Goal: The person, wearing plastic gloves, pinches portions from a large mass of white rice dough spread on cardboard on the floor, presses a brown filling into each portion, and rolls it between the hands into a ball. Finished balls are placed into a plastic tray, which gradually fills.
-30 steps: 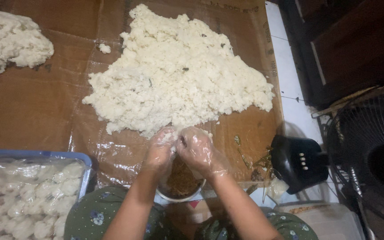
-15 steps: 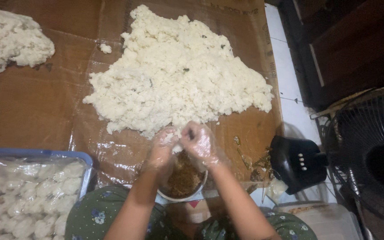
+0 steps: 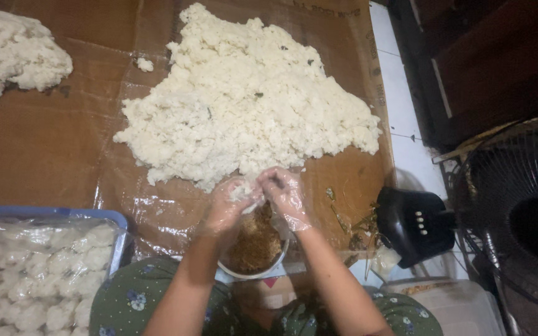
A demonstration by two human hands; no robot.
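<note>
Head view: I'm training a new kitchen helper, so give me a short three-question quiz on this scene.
1. True or false: both hands wear clear plastic gloves.
2. What lies directly under the hands? A) blue tray B) white round bowl of brown filling C) black fan
3. What does the left hand cup?

Key: 1 true. 2 B, the white round bowl of brown filling. 3 A small lump of white rice, pinched by the right hand, near the big white rice heap.

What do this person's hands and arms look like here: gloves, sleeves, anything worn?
Both hands, left and right, wear thin, clear, crinkled plastic gloves reaching about the wrists. The forearms are bare, with no sleeves, watch or jewellery showing.
</note>
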